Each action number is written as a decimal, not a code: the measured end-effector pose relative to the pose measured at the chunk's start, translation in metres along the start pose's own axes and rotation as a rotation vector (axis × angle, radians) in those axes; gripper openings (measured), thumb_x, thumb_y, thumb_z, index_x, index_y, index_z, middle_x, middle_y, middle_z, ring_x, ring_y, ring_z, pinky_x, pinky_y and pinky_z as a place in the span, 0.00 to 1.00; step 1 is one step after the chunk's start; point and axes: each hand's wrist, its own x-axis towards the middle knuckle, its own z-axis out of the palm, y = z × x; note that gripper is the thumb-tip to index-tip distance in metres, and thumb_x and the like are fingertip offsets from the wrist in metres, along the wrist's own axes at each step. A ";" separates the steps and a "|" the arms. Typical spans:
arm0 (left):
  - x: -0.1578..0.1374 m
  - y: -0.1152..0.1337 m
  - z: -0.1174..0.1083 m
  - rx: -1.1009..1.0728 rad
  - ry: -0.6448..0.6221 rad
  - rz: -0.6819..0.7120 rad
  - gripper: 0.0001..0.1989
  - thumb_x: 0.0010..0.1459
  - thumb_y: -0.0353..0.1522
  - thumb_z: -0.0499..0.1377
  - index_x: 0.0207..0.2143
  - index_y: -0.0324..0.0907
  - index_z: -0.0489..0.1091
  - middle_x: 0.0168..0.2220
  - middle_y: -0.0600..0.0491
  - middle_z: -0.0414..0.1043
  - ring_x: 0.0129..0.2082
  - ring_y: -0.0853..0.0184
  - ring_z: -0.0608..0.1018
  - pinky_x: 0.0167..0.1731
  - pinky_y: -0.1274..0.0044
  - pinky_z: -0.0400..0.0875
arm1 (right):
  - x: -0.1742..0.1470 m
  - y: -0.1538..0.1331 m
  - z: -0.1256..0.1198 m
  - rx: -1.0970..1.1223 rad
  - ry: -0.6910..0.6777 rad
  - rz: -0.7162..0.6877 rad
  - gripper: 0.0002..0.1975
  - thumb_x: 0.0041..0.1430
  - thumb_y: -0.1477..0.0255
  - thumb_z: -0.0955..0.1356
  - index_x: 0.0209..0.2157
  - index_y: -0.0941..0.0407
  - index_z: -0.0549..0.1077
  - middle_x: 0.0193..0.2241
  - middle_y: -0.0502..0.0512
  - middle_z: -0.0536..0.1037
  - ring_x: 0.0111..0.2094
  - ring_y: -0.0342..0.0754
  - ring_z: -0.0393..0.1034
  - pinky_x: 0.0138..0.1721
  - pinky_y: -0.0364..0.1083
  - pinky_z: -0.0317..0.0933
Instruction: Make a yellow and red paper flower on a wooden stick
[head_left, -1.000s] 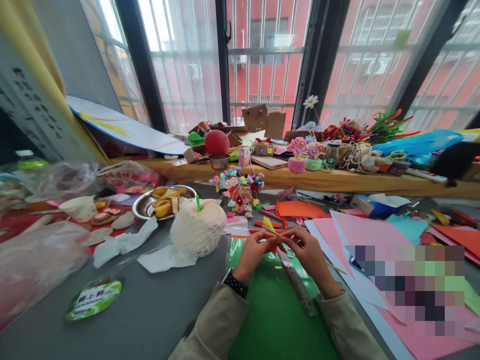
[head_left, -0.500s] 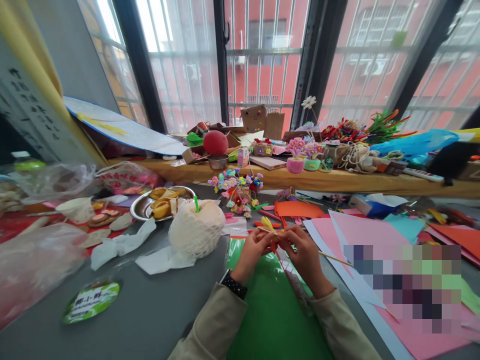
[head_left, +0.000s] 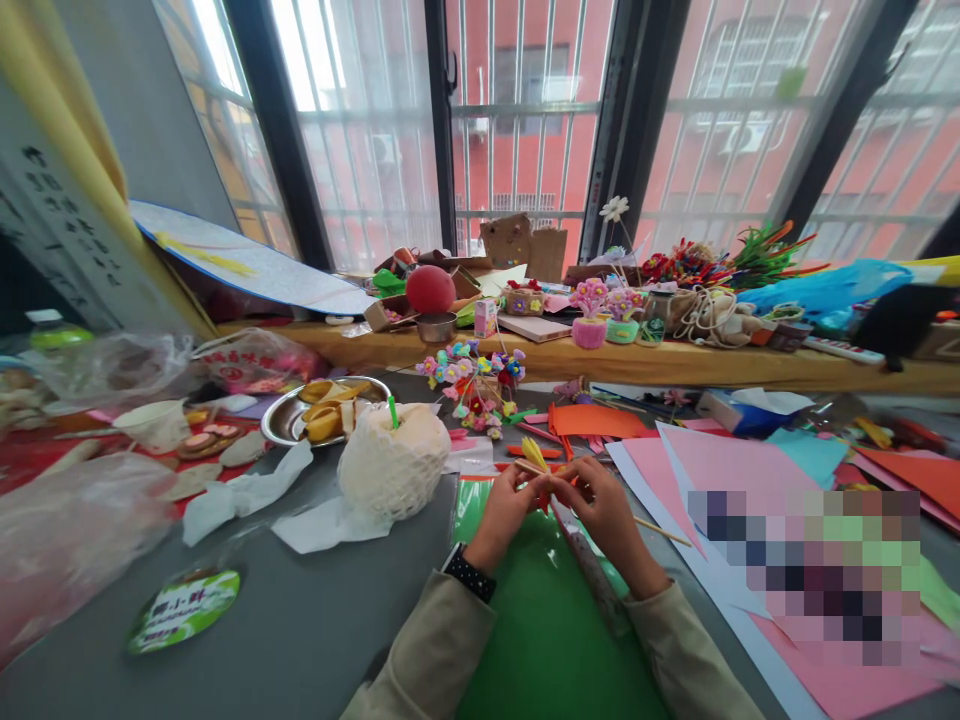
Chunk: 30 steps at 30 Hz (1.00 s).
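Observation:
Both my hands meet above a green glossy sheet (head_left: 555,620). Pinched between the fingers of my left hand (head_left: 510,510) and my right hand (head_left: 604,510) is a thin wooden stick (head_left: 660,531), whose long end slants out past my right hand. Bunched on it at the fingertips is a yellow tuft (head_left: 534,455), and a small red-orange piece (head_left: 546,498) pokes out below. The fingers hide how these pieces are fixed to the stick. Orange strips (head_left: 534,452) lie on the table just beyond.
Left of my hands stands a netted white coconut (head_left: 394,465) with a green straw, near a metal bowl (head_left: 274,425) of peels. Pink paper (head_left: 750,465) covers the right side. Behind are craft flowers (head_left: 476,380) and a cluttered window ledge (head_left: 360,350).
My fingertips have shifted slightly on the stick and drawn closer together. The stick's right end has moved a little left and down.

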 end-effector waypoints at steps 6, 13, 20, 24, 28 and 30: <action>0.002 -0.003 -0.001 0.074 -0.034 0.035 0.12 0.41 0.35 0.58 0.26 0.38 0.62 0.26 0.55 0.66 0.26 0.72 0.71 0.26 0.80 0.65 | 0.001 -0.001 -0.002 0.027 0.021 0.105 0.15 0.49 0.61 0.61 0.21 0.58 0.65 0.21 0.51 0.67 0.22 0.42 0.61 0.22 0.41 0.55; 0.004 -0.009 -0.003 0.158 -0.061 0.171 0.09 0.44 0.35 0.56 0.27 0.39 0.63 0.27 0.54 0.66 0.26 0.71 0.69 0.28 0.79 0.65 | 0.001 -0.002 -0.007 0.078 0.005 0.221 0.17 0.43 0.56 0.63 0.23 0.57 0.63 0.19 0.50 0.69 0.20 0.42 0.61 0.22 0.40 0.56; 0.002 -0.008 -0.001 0.222 -0.063 0.245 0.09 0.44 0.35 0.56 0.27 0.38 0.63 0.27 0.54 0.66 0.26 0.71 0.69 0.24 0.80 0.64 | 0.003 0.001 -0.014 -0.218 -0.143 0.297 0.22 0.45 0.53 0.59 0.16 0.58 0.66 0.15 0.50 0.67 0.19 0.42 0.60 0.20 0.40 0.49; 0.001 -0.008 -0.001 0.218 -0.082 0.278 0.09 0.44 0.35 0.56 0.27 0.38 0.63 0.27 0.53 0.67 0.26 0.71 0.70 0.25 0.80 0.64 | 0.004 0.003 -0.016 -0.144 -0.226 0.241 0.22 0.49 0.56 0.58 0.20 0.57 0.72 0.19 0.51 0.71 0.24 0.44 0.63 0.24 0.41 0.52; 0.003 -0.008 0.001 0.068 -0.128 0.294 0.12 0.43 0.31 0.58 0.30 0.39 0.59 0.28 0.54 0.66 0.29 0.70 0.72 0.30 0.79 0.65 | 0.004 0.004 -0.017 -0.062 -0.147 0.247 0.21 0.47 0.56 0.60 0.22 0.57 0.74 0.20 0.52 0.71 0.24 0.44 0.63 0.24 0.40 0.53; 0.004 -0.009 0.001 -0.039 -0.154 0.280 0.16 0.41 0.30 0.60 0.32 0.41 0.55 0.32 0.54 0.66 0.32 0.69 0.73 0.32 0.77 0.66 | 0.004 0.003 -0.019 -0.057 -0.098 0.233 0.20 0.46 0.56 0.60 0.20 0.57 0.73 0.20 0.52 0.70 0.23 0.43 0.62 0.23 0.40 0.53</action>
